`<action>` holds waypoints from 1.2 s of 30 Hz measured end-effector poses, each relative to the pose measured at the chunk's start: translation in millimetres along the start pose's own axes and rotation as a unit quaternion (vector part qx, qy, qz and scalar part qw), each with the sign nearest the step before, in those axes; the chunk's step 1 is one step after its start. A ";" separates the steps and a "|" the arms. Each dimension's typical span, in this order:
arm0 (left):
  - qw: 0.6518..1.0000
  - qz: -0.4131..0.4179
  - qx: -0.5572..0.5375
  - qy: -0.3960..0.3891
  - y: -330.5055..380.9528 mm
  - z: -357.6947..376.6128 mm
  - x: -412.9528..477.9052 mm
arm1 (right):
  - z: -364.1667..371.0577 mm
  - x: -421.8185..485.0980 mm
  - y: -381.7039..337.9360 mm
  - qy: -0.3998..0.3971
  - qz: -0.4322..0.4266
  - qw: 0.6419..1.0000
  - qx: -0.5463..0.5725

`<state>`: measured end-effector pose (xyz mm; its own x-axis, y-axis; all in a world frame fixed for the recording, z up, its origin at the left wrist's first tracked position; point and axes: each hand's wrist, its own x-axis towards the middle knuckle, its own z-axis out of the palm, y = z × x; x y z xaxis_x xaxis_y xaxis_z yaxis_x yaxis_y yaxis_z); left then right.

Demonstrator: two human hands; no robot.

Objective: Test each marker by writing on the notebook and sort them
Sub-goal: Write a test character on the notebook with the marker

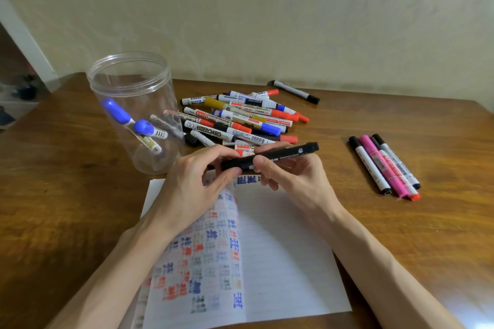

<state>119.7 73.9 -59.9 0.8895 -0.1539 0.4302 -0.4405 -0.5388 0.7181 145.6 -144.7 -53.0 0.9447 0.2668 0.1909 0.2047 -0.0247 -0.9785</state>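
Both my hands hold one black marker level above the top of the open notebook. My left hand pinches its left end, and my right hand grips its middle. The notebook's left page carries rows of blue, red and grey test marks. Behind my hands lies a pile of several markers in red, blue, black and gold. A clear plastic jar at the left holds blue-capped markers. At the right, several markers lie side by side, black, pink and red among them.
A lone black-capped marker lies near the wall at the back of the wooden table. The pale wall runs close behind the pile. A doorway opens at the far left.
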 end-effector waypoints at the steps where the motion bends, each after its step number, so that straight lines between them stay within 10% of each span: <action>1: 1.000 0.001 -0.001 0.004 -0.4 -0.1 0.1 | -2.0 0.5 0.0 -0.011 0.009 1.000 0.007; 6: 0.999 0.006 0.002 0.035 -5.0 -1.9 2.0 | -9.3 5.5 -7.5 -0.013 0.122 0.984 0.131; 14: 0.998 0.012 0.019 0.052 -3.3 -4.5 1.1 | -30.5 6.5 -2.7 -0.061 -0.022 0.973 -0.222; 36: 0.998 -0.019 0.018 0.055 4.5 -9.3 6.0 | -9.1 5.8 13.1 0.015 -0.081 0.975 -0.205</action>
<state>121.9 78.2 -49.1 0.8861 -0.0423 0.4615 -0.3999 -0.5731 0.7153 156.1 -152.2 -64.0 0.8972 0.2702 0.3492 0.4315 -0.3695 -0.8229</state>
